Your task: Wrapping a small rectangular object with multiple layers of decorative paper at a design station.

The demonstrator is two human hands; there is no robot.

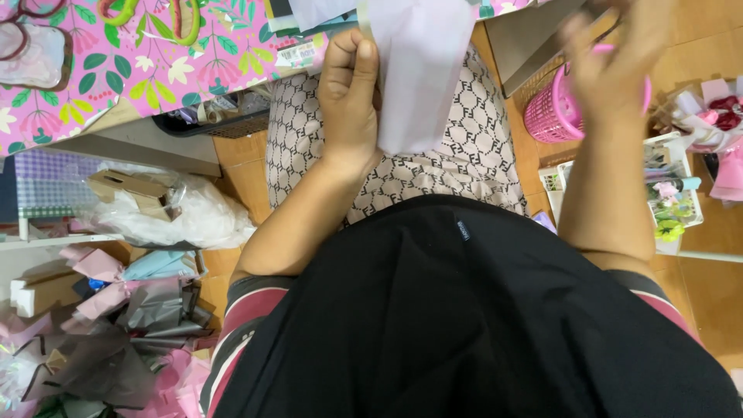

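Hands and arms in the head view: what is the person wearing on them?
Both are bare. The left hand and right hand show no gloves, rings or watch that I can make out; the right one is blurred. Short sleeves striped in dark grey and maroon end above the elbows, beside a black apron-like garment.

Head camera looks steeply down, close; upper right blurred.

Basket (551, 116) right of paper sheet (418, 73)

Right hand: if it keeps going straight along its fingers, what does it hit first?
Probably the grey board at the top edge, just beyond the blurred right hand; the pink basket sits beside that line. Depth is unclear.
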